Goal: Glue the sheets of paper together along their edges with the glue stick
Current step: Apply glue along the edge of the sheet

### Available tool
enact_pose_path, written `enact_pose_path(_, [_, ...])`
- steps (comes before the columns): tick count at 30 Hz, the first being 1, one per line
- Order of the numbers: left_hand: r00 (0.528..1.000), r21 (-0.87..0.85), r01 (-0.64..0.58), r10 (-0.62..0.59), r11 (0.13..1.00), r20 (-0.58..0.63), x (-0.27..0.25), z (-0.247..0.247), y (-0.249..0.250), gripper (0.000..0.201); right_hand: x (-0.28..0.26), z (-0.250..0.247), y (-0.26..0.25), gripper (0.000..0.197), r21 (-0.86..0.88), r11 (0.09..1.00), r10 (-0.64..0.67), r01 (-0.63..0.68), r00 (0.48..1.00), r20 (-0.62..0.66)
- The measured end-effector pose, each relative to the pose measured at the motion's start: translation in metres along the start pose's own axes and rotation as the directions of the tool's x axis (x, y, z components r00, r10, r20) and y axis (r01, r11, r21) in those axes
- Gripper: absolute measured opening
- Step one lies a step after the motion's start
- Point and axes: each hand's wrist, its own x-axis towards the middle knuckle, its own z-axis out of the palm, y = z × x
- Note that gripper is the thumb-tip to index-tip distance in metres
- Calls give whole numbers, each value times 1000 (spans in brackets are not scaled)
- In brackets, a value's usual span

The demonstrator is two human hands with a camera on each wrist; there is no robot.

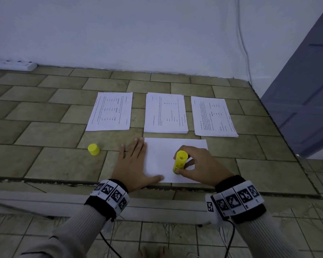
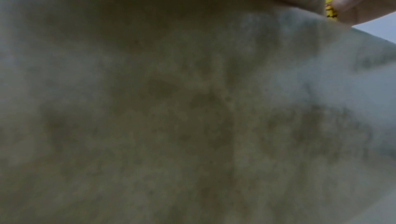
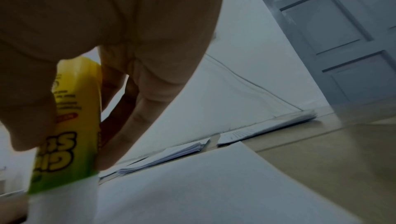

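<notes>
Fingers of the right hand curl round the glue stick, thumb low on its near side, holding it upside down and tilted, its business end on the blank sheet at centre frame in the head view. From the right wrist view the stick's printed label reads inverted and its lower end meets the paper. Left hand lies flat, fingers straight and together, palm partly on the sheet's left edge and partly on the tiles, pinning the paper. Its wrist view is mostly blur.

Left of that hand the yellow cap stands apart on the tiles, so the stick is uncapped. Glue appears to be going onto this sheet now; no trace of it is visible. Across the middle of the frame three printed stacks lie side by side, apart from the blank sheet. Joining seems barely begun: nothing yet looks stuck to anything.
</notes>
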Motion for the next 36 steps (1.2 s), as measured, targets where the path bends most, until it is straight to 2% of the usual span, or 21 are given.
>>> enact_pose_path(5, [1000,5,3,-3,1000,13,0,-1,0,142,32,-8,-1,16,-25,999,30,-30,1000,-2])
enact_pose_path(11, [999,36,9,-11,999,41,0,-2,1,141,76,-21,16,19,-118,986,111,-120,990,-82])
enact_pose_path(15, [999,27,6,-7,1000,50,1,-1,0,141,86,-24,21,17,-98,987,116,-130,985,-130])
enact_pose_path(20, [999,28,4,-5,1000,40,1,0,-1,140,60,-23,26,21,-38,988,137,-147,972,-193])
enact_pose_path(24, [1000,33,4,-5,999,30,1,0,-1,140,14,-29,25,18,5,996,91,-91,982,-163])
enact_pose_path(29, [1000,35,10,-11,999,28,2,1,0,139,-34,-42,27,21,-47,982,175,-185,969,-175])
enact_pose_path(36, [999,46,9,-11,999,31,2,2,0,140,-51,-43,25,22,-62,985,146,-160,972,-184])
